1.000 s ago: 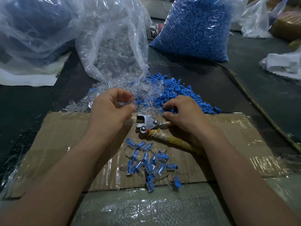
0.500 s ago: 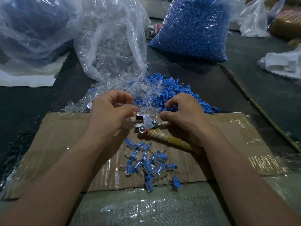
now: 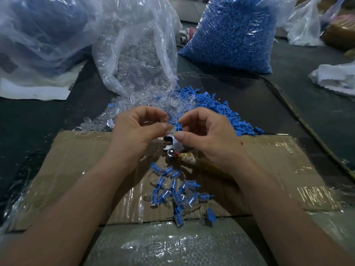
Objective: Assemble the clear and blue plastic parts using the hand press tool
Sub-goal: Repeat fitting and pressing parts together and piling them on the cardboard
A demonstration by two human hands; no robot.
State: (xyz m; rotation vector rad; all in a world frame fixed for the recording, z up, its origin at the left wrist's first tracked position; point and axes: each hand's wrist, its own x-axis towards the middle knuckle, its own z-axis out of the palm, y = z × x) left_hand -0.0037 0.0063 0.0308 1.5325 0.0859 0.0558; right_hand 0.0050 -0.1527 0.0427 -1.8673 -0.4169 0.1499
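Nearest me lies a woven plastic sack (image 3: 172, 246), and on its far edge rests a flattened, taped cardboard sheet (image 3: 76, 160). A small heap of assembled pieces (image 3: 176, 191), blue inserts inside clear shells, sits on the cardboard between the person's forearms. Just beyond it the hand press tool (image 3: 170, 144) lies on the cardboard, its tape-wrapped handle running under the right wrist.

Both hands are raised above the tool's metal head. The left hand (image 3: 138, 129) pinches a clear part (image 3: 169, 126), which is hard to make out. The right hand (image 3: 207, 135) pinches a blue part (image 3: 179, 127) between thumb and forefinger, and the two parts almost meet.

Behind them loose clear parts (image 3: 99, 123) and loose blue parts (image 3: 221, 110) spill across the dark table (image 3: 38, 116). Farther back stand an open bag of clear parts (image 3: 138, 54) and a full bag of blue parts (image 3: 230, 35).
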